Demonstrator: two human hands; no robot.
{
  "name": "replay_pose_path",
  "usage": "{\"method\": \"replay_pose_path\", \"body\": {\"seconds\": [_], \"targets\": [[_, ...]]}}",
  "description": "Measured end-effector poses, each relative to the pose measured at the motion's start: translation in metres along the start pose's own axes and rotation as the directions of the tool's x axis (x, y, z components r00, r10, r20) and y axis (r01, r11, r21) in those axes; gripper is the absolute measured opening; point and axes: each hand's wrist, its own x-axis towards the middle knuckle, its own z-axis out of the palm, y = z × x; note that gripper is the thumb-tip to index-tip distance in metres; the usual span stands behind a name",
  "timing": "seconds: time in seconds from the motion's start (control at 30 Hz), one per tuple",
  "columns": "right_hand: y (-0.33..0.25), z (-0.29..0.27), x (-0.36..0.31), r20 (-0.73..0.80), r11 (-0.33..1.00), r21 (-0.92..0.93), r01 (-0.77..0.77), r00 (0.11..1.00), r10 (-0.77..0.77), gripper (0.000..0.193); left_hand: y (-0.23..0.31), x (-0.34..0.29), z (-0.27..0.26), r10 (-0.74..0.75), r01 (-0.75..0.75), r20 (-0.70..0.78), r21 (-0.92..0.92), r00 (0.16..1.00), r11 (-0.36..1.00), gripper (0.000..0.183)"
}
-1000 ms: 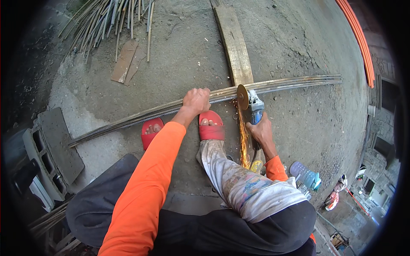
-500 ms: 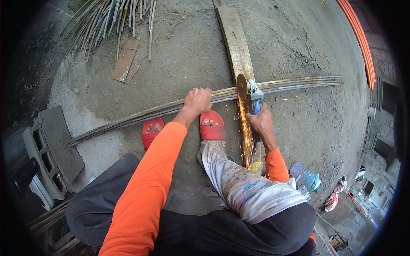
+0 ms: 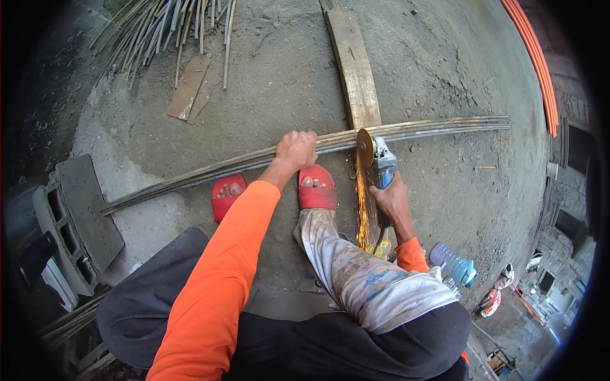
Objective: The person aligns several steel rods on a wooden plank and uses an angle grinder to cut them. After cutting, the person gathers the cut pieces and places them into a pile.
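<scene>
— What is concealed at the left hand (image 3: 296,150)?
— The stretch of rods (image 3: 445,125) directly beneath it is covered, and its fingertips are lost from sight.
— And at the right hand (image 3: 392,198)?
— Part of the grinder (image 3: 386,166) is covered by it. Just ahead, the rods behind the disc (image 3: 365,148) are masked.
— What is cropped?
— Beyond the left hand, the bar pile (image 3: 190,22) is cut by the upper edge. Behind the right hand, dim clutter (image 3: 500,360) is too small to be identified.
</scene>
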Motion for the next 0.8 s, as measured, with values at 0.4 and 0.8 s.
{"method": "replay_pose_path", "body": {"seconds": [0.4, 0.8], "targets": [[-0.022, 0.001, 0.035, -0.015, 1.000, 0.000, 0.010, 1.000, -0.010, 0.060, -0.003, 0.001, 0.003, 0.010, -0.010, -0.009, 0.005, 1.000, 1.000, 0.027], [0.002, 0.003, 0.005, -0.003, 0.999, -0.038, -0.002, 1.000, 0.002, 0.059, -0.001, 0.000, 0.003, 0.029, -0.029, -0.015, -0.005, 0.999, 1.000, 0.030]]}}
